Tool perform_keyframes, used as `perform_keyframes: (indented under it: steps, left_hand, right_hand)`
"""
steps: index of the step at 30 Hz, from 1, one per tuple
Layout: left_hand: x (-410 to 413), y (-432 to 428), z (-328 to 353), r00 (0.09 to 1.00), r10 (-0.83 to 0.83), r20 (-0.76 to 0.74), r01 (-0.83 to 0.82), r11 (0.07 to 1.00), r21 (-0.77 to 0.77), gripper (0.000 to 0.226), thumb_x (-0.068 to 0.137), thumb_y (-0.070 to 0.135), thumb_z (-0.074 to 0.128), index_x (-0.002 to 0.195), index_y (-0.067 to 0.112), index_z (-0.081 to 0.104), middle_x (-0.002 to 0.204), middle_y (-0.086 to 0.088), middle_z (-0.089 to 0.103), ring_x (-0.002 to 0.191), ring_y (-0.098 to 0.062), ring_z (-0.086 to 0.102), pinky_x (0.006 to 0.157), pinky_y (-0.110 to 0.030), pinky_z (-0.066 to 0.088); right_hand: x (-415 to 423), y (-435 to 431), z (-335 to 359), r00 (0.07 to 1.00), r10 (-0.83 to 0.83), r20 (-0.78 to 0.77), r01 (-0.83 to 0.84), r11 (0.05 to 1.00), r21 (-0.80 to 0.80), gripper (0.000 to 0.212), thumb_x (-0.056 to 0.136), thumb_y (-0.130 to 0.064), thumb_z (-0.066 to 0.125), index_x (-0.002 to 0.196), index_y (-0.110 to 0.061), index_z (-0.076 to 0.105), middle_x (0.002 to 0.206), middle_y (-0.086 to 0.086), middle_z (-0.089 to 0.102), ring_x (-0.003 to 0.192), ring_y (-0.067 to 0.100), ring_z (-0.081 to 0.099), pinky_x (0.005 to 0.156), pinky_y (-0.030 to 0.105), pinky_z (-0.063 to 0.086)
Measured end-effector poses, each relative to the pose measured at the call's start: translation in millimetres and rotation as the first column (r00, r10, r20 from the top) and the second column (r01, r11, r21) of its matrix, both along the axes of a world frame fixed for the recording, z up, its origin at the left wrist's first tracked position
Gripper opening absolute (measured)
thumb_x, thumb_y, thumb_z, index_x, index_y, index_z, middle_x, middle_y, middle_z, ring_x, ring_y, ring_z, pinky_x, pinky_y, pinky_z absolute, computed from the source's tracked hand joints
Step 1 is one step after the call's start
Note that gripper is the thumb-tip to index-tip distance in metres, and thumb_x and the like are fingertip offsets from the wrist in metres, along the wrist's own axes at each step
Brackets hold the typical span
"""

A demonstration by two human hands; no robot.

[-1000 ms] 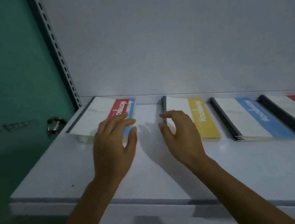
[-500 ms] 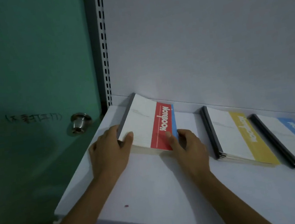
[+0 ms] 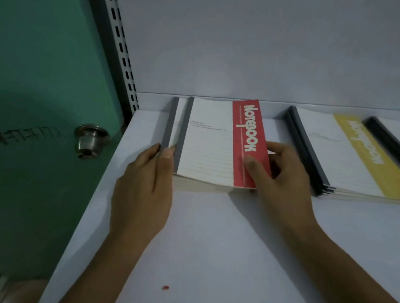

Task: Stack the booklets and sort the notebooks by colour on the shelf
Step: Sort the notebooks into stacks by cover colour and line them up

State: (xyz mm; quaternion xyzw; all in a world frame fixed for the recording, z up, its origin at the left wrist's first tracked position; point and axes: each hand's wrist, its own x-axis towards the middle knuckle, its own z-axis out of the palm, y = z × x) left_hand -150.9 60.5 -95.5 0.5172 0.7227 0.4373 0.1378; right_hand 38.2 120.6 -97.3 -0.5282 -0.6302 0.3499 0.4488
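Fingers (image 3: 155, 154) of left hand (image 3: 143, 192) curled, pinching the grey spine corner of the red notebook stack (image 3: 208, 147); right hand (image 3: 282, 180) grips its red-band edge, thumb on top. Stack lies rear left on the shelf (image 3: 207, 248), top cover offset from the one beneath. Yellow notebook stack (image 3: 348, 156) to the right, narrow gap between them — broad shelf surface open in front

matt paper notebook (image 3: 208, 145), metal doorknob (image 3: 90, 140)

Left grip (image 3: 142, 185) bare; right grip (image 3: 282, 175) bare; both forearms uncovered.
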Motion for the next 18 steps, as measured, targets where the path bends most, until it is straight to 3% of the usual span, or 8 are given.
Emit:
perform_keyframes:
  steps: [3,6,10,13,15,18]
  left_hand:
    - [-3,1,-2,0.999,-0.016,-0.028,0.015,1.000,-0.012,0.057,0.094,0.060,0.023,0.135,0.029,0.048,0.129,0.012,0.052,0.117,-0.008,0.048,0.102,-0.038,0.039]
    - [-1,1,2,0.997,0.040,0.060,-0.040,0.999,0.001,0.050,0.088,0.060,0.023,0.119,0.037,0.055,0.104,0.019,0.053,0.093,-0.002,0.050,0.086,-0.031,0.037]
    - [-4,5,-4,0.996,0.079,-0.048,-0.082,0.994,-0.065,0.048,0.098,0.042,0.034,0.137,0.018,0.047,0.133,0.000,0.055,0.119,-0.019,0.051,0.092,-0.030,0.036]
    - [7,-2,2,0.969,0.119,-0.216,-0.136,0.988,-0.068,0.037,0.100,0.034,0.033,0.111,0.011,0.060,0.103,-0.007,0.066,0.089,-0.022,0.060,0.073,-0.031,0.046]
    - [10,-11,6,0.911,0.189,-0.366,-0.226,0.972,-0.062,0.033,0.100,0.032,0.030,0.084,0.014,0.053,0.080,-0.004,0.061,0.068,-0.017,0.053,0.054,-0.029,0.035]
    - [12,-35,12,0.864,0.253,-0.435,-0.303,0.952,-0.047,0.032,0.100,0.030,0.035,0.071,0.018,0.043,0.069,0.001,0.052,0.063,-0.015,0.048,0.052,-0.028,0.031]
  right_hand:
    - [0,1,-4,1.000,0.007,0.001,-0.007,1.000,-0.010,0.033,0.089,-0.040,0.060,0.117,-0.029,0.047,0.101,-0.021,0.063,0.088,-0.004,0.065,0.075,0.019,0.052]
    - [0,3,-3,1.000,-0.019,0.004,0.019,1.000,0.014,0.029,0.091,-0.038,0.057,0.118,-0.030,0.048,0.105,-0.017,0.065,0.090,-0.001,0.066,0.076,0.025,0.056]
    - [-3,0,-4,0.998,-0.058,-0.006,0.058,0.998,0.030,0.027,0.095,-0.029,0.054,0.121,-0.025,0.048,0.100,-0.012,0.067,0.089,0.005,0.066,0.076,0.037,0.058]
    - [1,-7,5,0.998,-0.042,0.056,0.038,0.997,0.065,0.031,0.097,-0.027,0.051,0.126,-0.018,0.047,0.095,-0.017,0.062,0.086,0.003,0.063,0.079,0.038,0.057]
    - [6,-17,8,0.996,0.002,0.087,-0.007,0.999,0.049,0.033,0.097,-0.028,0.051,0.127,-0.017,0.046,0.103,-0.011,0.064,0.089,0.005,0.062,0.083,0.035,0.055]
    - [27,-39,5,0.998,0.039,0.054,-0.040,0.999,0.016,0.024,0.096,-0.027,0.052,0.120,-0.026,0.046,0.104,-0.008,0.065,0.086,0.003,0.064,0.078,0.028,0.055]
